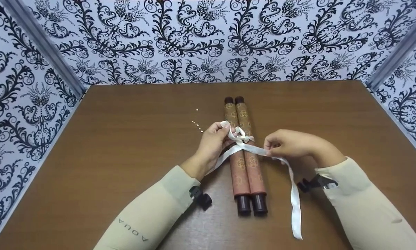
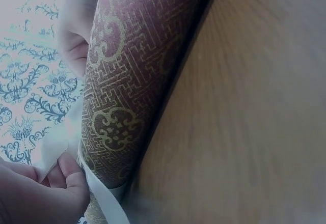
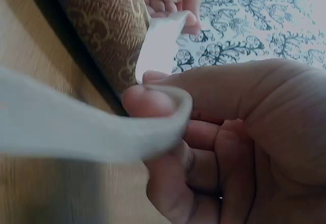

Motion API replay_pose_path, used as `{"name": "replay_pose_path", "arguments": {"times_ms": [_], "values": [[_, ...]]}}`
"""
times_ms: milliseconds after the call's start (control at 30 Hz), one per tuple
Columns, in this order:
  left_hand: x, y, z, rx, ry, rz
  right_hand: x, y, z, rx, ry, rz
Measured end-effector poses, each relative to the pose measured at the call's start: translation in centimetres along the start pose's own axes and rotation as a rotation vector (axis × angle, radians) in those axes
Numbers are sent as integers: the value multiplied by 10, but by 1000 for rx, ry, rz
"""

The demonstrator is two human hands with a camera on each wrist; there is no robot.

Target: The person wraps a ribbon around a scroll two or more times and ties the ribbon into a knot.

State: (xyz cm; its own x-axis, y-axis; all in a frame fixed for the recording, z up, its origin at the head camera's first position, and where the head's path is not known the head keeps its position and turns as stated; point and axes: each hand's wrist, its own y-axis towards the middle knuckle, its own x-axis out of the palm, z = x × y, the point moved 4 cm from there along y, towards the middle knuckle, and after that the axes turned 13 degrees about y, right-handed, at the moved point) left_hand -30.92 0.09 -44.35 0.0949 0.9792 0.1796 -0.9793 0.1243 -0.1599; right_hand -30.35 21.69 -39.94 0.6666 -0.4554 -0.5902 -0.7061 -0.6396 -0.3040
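Two rolled scrolls point(image 1: 246, 163) in brown-red patterned cloth with dark end knobs lie side by side on the table, far ends pointing away. A white ribbon point(image 1: 254, 149) goes around their middle and crosses on top. My left hand point(image 1: 213, 139) pinches a raised loop of it over the left scroll. To the right of the scrolls, my right hand point(image 1: 291, 144) pinches the ribbon between thumb and forefinger, the band stretched toward the crossing and its tail trailing down toward the near side. In the right wrist view, the ribbon point(image 3: 76, 132) bends over the fingertip.
The brown wooden table point(image 1: 124, 114) is bounded by panels with black scroll patterns point(image 1: 208, 34) at the back and both sides. Small pale specks point(image 1: 197, 125) show left of the scrolls. Black wrist devices point(image 1: 201, 198) sit on both sleeves.
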Motion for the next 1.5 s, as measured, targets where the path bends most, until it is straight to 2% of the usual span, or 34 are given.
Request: {"name": "replay_pose_path", "arguments": {"times_ms": [167,433,633,733,867,967,1067,1233,1367,1500], "values": [[0,0,0,0,-12,-12,-4,2,9,-14,-79,-1],[-1,-1,2,5,-19,-14,-4,4,18,42,-99,-34],[-1,-1,3,8,-15,-12,-3,5,18,37,-111,-55],[-2,0,3,5,-11,-8,-6,6,18,37,-128,-4],[-1,0,3,2,-5,-6,-14,9,14,15,-152,157],[-1,-1,3,1,1,-7,-19,11,9,-15,-127,282],[0,-1,3,-2,6,-13,-22,16,0,-48,-71,356],[0,-1,4,0,4,-22,-18,27,-20,-100,16,372],[0,-2,3,-9,-2,-20,-9,42,-34,-143,44,336],[0,-3,2,-19,-8,-20,0,57,-38,-148,70,298]]}}
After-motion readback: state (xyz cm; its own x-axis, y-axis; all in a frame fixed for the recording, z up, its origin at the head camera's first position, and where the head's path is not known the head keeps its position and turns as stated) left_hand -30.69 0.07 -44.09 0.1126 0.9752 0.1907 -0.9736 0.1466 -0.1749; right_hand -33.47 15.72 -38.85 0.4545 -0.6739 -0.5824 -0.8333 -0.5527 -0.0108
